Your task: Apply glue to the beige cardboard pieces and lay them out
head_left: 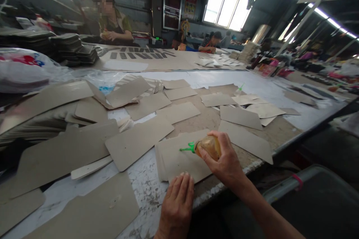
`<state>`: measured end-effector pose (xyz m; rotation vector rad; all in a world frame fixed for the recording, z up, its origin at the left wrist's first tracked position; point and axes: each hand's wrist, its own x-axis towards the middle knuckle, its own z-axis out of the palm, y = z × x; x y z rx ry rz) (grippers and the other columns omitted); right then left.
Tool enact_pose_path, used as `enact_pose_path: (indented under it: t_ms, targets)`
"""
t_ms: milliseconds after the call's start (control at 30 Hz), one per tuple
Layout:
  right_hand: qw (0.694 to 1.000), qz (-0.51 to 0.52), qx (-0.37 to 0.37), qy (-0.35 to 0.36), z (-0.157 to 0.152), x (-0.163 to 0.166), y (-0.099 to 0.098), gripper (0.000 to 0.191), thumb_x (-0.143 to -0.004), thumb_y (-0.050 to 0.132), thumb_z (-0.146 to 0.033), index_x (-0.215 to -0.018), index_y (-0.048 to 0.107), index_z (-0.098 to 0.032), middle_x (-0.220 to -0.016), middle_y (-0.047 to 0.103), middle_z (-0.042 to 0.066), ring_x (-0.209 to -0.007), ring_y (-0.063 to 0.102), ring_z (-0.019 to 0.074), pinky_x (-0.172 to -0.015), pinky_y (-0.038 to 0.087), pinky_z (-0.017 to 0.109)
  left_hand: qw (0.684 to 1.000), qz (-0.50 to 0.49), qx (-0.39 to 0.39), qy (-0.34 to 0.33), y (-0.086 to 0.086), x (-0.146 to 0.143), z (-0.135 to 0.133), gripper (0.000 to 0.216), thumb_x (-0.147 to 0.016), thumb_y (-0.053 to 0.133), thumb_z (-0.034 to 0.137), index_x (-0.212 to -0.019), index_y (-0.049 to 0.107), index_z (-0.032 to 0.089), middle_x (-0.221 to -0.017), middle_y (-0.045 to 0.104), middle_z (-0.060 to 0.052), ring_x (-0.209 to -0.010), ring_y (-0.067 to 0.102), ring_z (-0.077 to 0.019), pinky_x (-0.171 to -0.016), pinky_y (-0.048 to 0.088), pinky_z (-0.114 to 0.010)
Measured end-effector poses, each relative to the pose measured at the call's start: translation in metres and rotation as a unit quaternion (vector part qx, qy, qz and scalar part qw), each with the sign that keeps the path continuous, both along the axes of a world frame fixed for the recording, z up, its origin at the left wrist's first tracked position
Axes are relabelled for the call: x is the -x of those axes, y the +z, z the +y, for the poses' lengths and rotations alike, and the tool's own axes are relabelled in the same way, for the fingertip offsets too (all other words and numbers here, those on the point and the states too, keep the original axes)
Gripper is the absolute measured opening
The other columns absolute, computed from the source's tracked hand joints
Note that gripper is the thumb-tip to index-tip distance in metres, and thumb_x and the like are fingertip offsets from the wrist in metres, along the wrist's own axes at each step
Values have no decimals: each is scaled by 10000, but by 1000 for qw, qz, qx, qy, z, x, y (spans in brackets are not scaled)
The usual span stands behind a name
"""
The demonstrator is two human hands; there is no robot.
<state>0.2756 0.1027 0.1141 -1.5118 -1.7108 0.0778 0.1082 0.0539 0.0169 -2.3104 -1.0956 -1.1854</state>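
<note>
Gripped in my right hand (228, 160) is a squeeze bottle (209, 147) of amber liquid, lying on its side in the air. Its green nozzle (187, 148) points left, with the tip at or just above a grey-beige sheet (175, 162); whether it touches I cannot tell. That sheet tops a small stack near the table's front edge. My left hand (179, 201) lies flat on the stack's near edge, fingers stretched out. Just left of the stack is another cut sheet (137, 140) with a small dark hole.
Many similar sheets (179, 112) spread over the white table (146, 194). A plastic bag (25, 69) and dark stacks (67, 46) stand at the left. A clear bin (316, 194) sits below the edge at right. People (114, 26) sit across the table.
</note>
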Motion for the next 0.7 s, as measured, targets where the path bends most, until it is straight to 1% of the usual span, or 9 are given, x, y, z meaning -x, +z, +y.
enact_pose_path:
  t_ms: [167, 300, 467, 600, 700]
  targets:
    - [999, -12, -11, -29, 1, -21, 0, 351, -854, 628, -373, -1129, 485, -209, -1035, 534, 79, -944, 568, 241, -850, 482, 391, 1000, 13, 9, -16, -3, 2, 1, 353, -977, 334, 76, -1077, 672, 99, -1090, 722, -78, -1036, 648, -204, -944, 477, -338]
    - [998, -20, -20, -57, 1, -38, -1, 345, -852, 621, -392, -1113, 492, -208, -1015, 533, 78, -932, 571, 249, -836, 486, 400, 999, 26, 13, -34, -9, 6, 1, 352, -970, 341, 82, -1108, 664, 96, -1123, 708, -90, -1079, 623, -205, -1003, 432, -332]
    - [995, -27, -32, -93, 2, -58, -4, 338, -843, 613, -388, -1104, 497, -207, -997, 527, 78, -913, 571, 254, -813, 494, 396, 998, 33, 39, -44, -18, 8, 2, 380, -928, 342, 28, -1151, 642, 95, -1178, 685, -88, -1141, 588, -209, -1077, 371, -333]
    - [992, -30, -40, -120, 5, -73, -8, 348, -848, 617, -416, -1100, 496, -209, -998, 525, 80, -918, 572, 261, -818, 494, 402, 998, 24, 30, -45, -22, 8, 5, 409, -880, 360, -25, -1149, 641, 103, -1160, 691, -83, -1140, 585, -202, -1095, 355, -323]
    - [989, -35, -47, -138, 7, -83, -10, 351, -843, 619, -409, -1103, 497, -209, -1004, 526, 85, -919, 573, 269, -806, 498, 405, 999, 25, 21, -43, -26, 8, 7, 415, -866, 373, -33, -1147, 642, 111, -1149, 693, -76, -1126, 588, -192, -1107, 340, -311]
